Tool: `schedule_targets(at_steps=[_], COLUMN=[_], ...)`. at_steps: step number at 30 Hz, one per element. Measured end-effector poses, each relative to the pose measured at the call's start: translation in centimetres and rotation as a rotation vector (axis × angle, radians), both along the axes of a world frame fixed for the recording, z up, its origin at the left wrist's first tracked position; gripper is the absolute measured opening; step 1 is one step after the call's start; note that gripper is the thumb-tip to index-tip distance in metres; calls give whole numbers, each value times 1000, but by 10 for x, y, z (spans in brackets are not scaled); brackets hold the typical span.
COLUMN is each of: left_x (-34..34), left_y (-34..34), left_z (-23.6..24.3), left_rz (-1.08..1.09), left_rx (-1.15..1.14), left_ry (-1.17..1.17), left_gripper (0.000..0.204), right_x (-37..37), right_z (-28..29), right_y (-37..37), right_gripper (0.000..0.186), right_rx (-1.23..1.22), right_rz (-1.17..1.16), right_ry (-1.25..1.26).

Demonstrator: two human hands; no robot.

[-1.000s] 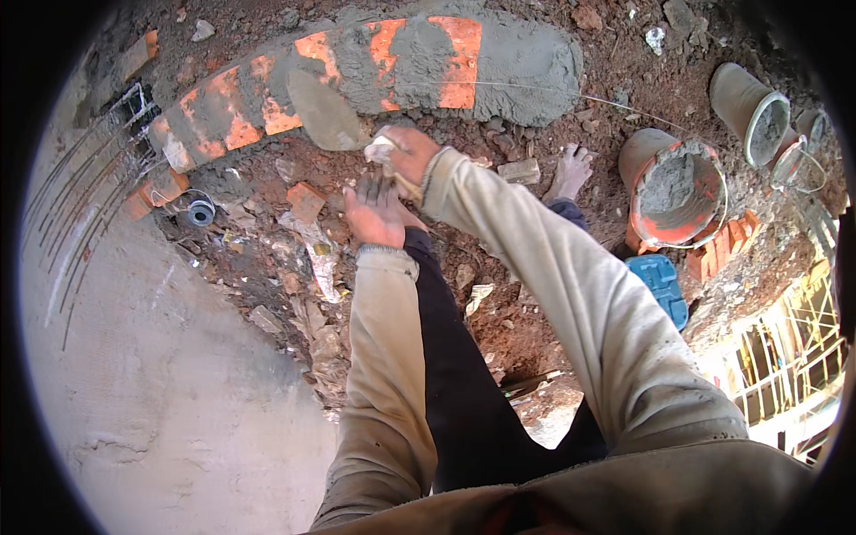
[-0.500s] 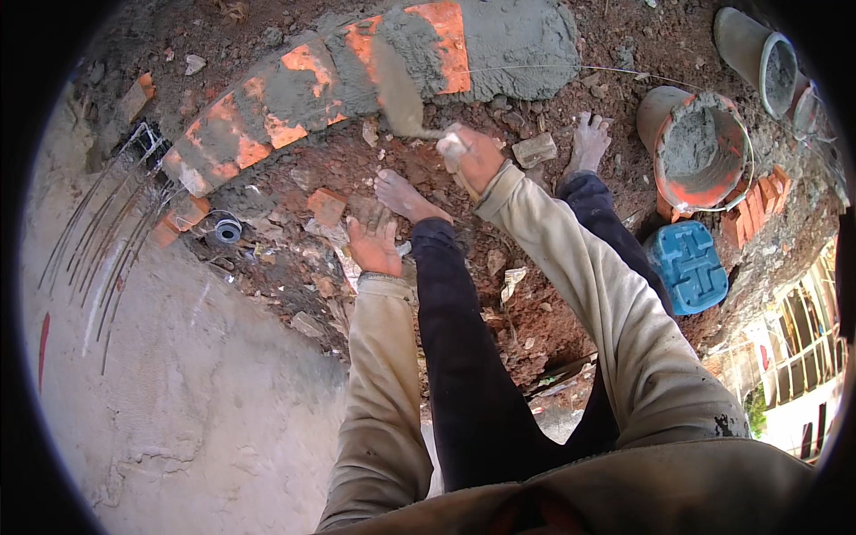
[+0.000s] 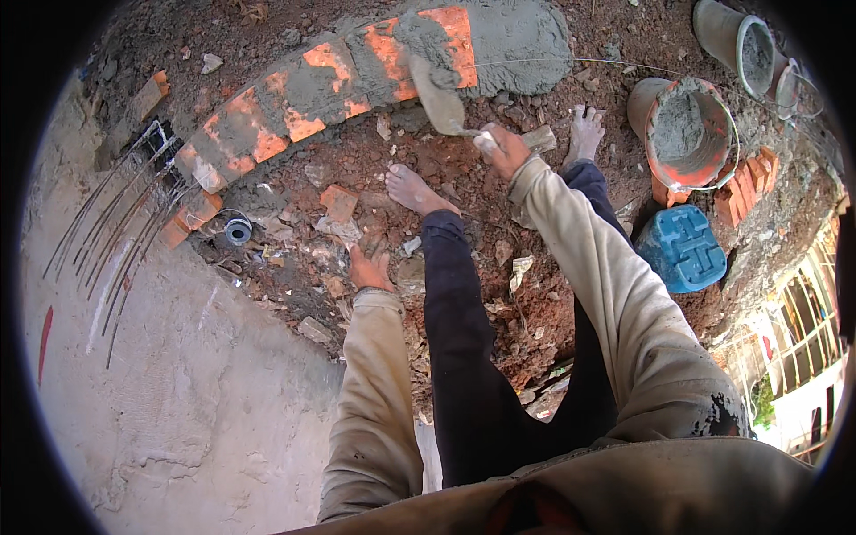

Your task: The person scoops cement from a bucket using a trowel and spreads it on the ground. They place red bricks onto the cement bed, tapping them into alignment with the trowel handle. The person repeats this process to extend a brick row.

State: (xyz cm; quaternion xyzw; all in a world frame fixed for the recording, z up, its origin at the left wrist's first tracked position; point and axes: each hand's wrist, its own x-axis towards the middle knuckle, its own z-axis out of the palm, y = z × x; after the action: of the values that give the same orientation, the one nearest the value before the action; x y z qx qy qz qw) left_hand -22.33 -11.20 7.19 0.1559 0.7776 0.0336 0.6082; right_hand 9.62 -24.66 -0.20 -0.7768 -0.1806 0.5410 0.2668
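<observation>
My right hand [image 3: 506, 150] is closed round the handle of a mortar-coated trowel [image 3: 437, 98]. Its blade points away to the far left, its tip by the near side of a row of orange bricks [image 3: 308, 127] smeared with grey mortar. At the right end of that row lies a thick bed of wet mortar [image 3: 522, 45], with a thin string line [image 3: 615, 61] running across it. Low over the rubble, left of my left foot, my left hand [image 3: 371, 267] holds nothing, its fingers apart. A broken brick [image 3: 338, 203] lies just beyond it.
On the right stand a mortar bucket [image 3: 649, 116], stacked bricks [image 3: 747, 189] and an upturned blue container [image 3: 682, 250]. Two more buckets lie tipped at the far right. Bent steel bars [image 3: 116, 241] stick out on the left beside a grey pipe end [image 3: 238, 231] and a concrete surface [image 3: 196, 383].
My right hand and the trowel have shifted right and slightly nearer, the blade sliding along the brick row. My left hand has dropped slightly nearer. The whole view has shifted a little.
</observation>
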Motion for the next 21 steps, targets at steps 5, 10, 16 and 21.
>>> schedule_targets(at_steps=[5, 10, 16, 21], left_x=[-30, -8, 43, 48], left_y=[1, -4, -19, -34], left_z=[-10, -4, 17, 16], left_rz=[1, 37, 26, 19], left_rx=[-16, -29, -69, -130], left_ry=[-10, 19, -16, -28], left_gripper=[57, 53, 48, 50], right_x=[13, 25, 52, 26], right_z=[44, 17, 42, 29], right_y=[25, 67, 33, -9], right_gripper=[37, 31, 30, 38], right_rx=[42, -172, -433, -140], right_rz=[521, 489, 214, 419], right_ry=[-192, -521, -560, -409])
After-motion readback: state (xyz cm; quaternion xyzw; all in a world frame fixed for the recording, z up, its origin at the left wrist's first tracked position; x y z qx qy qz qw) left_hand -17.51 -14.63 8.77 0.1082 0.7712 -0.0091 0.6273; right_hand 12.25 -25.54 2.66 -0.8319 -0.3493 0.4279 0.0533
